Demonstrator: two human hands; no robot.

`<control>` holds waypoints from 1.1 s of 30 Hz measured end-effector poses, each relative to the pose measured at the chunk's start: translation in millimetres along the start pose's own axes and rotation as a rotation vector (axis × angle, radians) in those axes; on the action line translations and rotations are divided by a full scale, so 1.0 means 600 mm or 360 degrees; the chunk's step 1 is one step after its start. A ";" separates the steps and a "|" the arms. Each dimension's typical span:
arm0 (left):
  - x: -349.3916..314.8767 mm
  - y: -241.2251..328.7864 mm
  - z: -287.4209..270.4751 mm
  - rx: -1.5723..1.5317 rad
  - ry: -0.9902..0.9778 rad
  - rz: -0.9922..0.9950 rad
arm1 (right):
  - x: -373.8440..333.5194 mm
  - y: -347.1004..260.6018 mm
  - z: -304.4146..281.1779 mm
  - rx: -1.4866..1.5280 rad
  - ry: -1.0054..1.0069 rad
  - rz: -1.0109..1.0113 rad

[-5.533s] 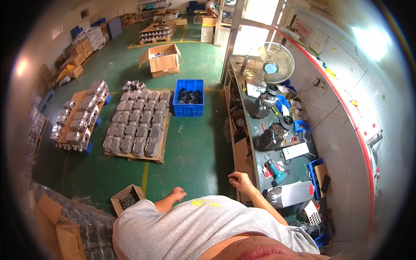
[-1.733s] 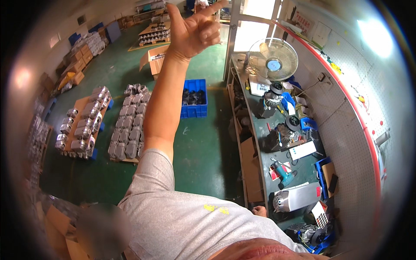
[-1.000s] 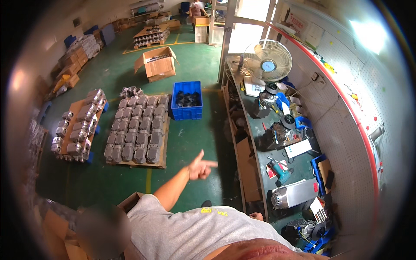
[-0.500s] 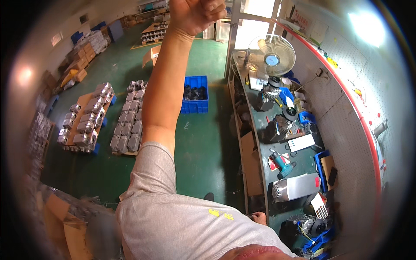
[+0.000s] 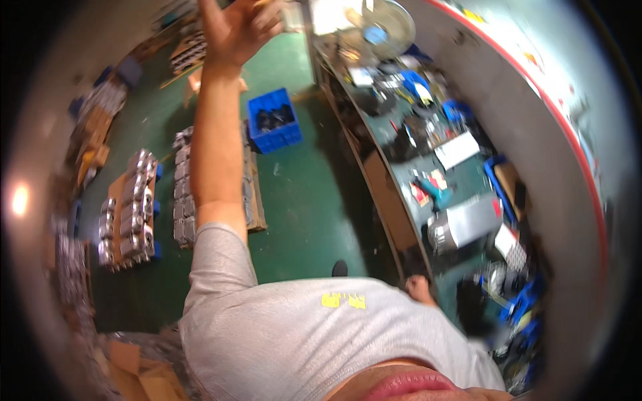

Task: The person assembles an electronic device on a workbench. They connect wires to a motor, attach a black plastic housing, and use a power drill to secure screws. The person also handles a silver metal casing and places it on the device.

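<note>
My left arm reaches forward, and my left hand point(image 5: 242, 30) is at the top edge, partly cut off. Its thumb is stretched away from loosely bent fingers, and no object shows in it. By the near edge of the workbench point(image 5: 447, 271) is my right hand point(image 5: 419, 289), small and blurred, its fingers not clear. A large silver-grey metal housing point(image 5: 468, 222) lies on the bench close to that hand. Beyond it are a teal cordless drill point(image 5: 436, 192) and a white box-like device point(image 5: 457, 150). Dark motor-like assemblies point(image 5: 418, 130) stand farther along.
A blue crate point(image 5: 275, 137) with dark parts sits on the green floor. Rows of grey metal housings point(image 5: 184, 194) and a pallet of housings point(image 5: 137, 214) stand to the left. Opened cardboard boxes point(image 5: 144, 374) are at lower left. A fan point(image 5: 376, 33) stands at the bench's far end.
The view has turned, so the bench and crate sit differently. My left hand has gone from curled fingers to spread thumb and fingers. My right hand stays by the bench edge.
</note>
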State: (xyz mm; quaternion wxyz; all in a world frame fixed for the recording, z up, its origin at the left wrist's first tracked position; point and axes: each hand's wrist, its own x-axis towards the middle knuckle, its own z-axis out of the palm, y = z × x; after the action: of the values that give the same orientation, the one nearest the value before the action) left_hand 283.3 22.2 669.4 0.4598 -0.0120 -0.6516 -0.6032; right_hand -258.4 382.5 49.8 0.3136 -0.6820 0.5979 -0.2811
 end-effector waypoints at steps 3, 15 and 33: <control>-0.093 -0.146 0.032 0.0225 0.0481 -0.0540 | 0.010 -0.053 0.003 0.0250 -0.0173 0.0602; -0.625 -0.660 0.246 0.0004 0.0596 -0.2712 | -0.080 0.056 0.011 0.0112 -0.0088 0.0461; -0.771 -0.705 0.408 0.0747 0.0809 -0.2612 | -0.110 0.092 -0.032 0.0078 -0.0203 0.0821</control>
State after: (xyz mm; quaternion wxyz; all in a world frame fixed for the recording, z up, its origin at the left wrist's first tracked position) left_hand 166.1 351.6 94.6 0.0042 0.6872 -0.4401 -0.5779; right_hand -316.6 441.3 19.2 0.4283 -0.5155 0.7241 -0.1626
